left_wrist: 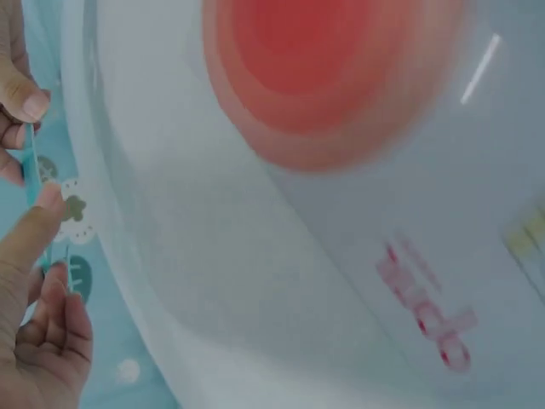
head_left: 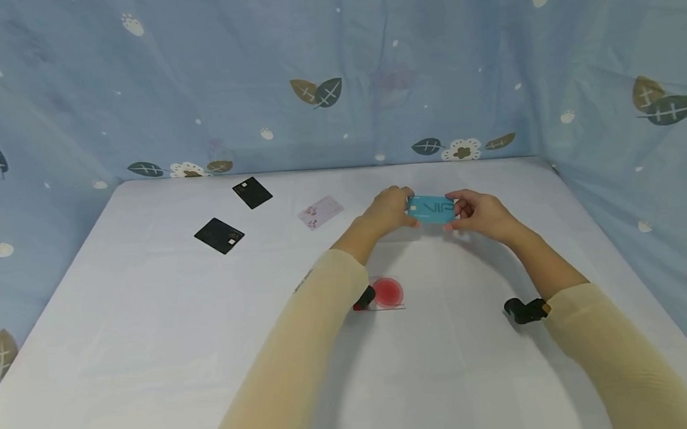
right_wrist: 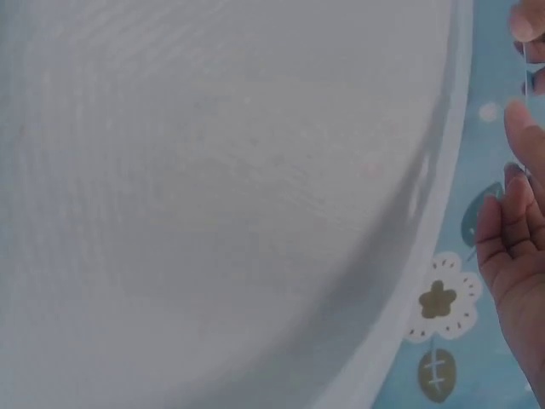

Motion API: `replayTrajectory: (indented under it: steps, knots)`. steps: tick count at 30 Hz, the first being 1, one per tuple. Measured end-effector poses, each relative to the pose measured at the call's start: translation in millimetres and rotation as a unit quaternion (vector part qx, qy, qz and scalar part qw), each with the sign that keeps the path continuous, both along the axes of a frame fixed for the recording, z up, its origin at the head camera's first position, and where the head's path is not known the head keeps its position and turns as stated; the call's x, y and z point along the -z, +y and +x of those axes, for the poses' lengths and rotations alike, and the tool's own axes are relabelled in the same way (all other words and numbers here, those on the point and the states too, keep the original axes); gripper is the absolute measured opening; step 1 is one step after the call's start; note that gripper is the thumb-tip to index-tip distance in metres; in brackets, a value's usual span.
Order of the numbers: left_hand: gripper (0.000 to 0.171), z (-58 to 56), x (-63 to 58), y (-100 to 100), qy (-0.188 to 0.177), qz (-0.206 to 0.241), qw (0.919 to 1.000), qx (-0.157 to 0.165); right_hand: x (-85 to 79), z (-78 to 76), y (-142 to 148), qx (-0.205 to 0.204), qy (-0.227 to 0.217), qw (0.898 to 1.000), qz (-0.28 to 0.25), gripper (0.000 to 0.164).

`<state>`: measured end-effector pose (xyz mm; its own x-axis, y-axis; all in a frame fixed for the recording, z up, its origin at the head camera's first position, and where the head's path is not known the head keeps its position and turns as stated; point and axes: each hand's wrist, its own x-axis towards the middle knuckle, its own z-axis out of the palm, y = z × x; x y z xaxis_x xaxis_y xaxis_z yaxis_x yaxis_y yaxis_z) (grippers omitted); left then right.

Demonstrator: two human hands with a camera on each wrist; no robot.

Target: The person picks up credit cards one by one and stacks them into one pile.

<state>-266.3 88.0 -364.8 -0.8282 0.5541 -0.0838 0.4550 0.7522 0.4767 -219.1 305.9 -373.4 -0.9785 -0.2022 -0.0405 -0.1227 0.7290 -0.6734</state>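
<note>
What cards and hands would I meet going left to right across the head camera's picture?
Nearer black card, farther black card, pale pinkish card, left hand, blue VIP card, right hand.

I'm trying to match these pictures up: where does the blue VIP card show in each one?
Head: just right of centre, the blue VIP card faces the camera between the left hand and right hand.
Left wrist: left edge, nearly edge-on, a thin teal strip.
Right wrist: upper right edge, a faint thin line between the hands.
Shared landmark: leaf-print blue fabric behind the white table.
</note>
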Motion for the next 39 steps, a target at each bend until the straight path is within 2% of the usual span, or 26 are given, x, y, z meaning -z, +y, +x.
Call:
replayTrajectory:
  steps: [6,11,18,23,29,35,39]
  knots:
    - [0.072,2.6,-10.4,-11,-0.014,-0.002,0.9997,0.022,-6.8,4.6,-5,-0.002,0.012,1.000,0.005,0.063]
    - [0.071,2.3,-18.8,-23,-0.009,-0.007,0.9992,0.038,-13.1,8.7,-16,-0.008,0.018,1.000,-0.002,0.062]
    - [0.068,7.1,-23.4,-36,-0.007,0.021,0.9979,0.060,-20.2,14.6,-26,-0.004,0.020,1.000,0.019,0.061]
    - [0.066,17.2,-24.9,-50,0.000,0.055,0.9963,0.067,-25.2,21.5,-33,-0.012,0.018,1.000,0.010,0.062]
    - [0.066,30.7,-29.2,-69,-0.018,0.102,0.9931,0.054,-32.5,34.3,-43,-0.018,0.014,1.000,-0.008,0.062]
    - [0.066,44.0,-35.0,-85,-0.021,0.136,0.9895,0.045,-36.7,46.7,-55,-0.026,0.029,0.998,-0.051,0.064]
    - [0.065,54.5,-37.0,-96,-0.020,0.148,0.9877,0.046,-38.9,54.6,-62,-0.047,0.041,0.996,-0.066,0.064]
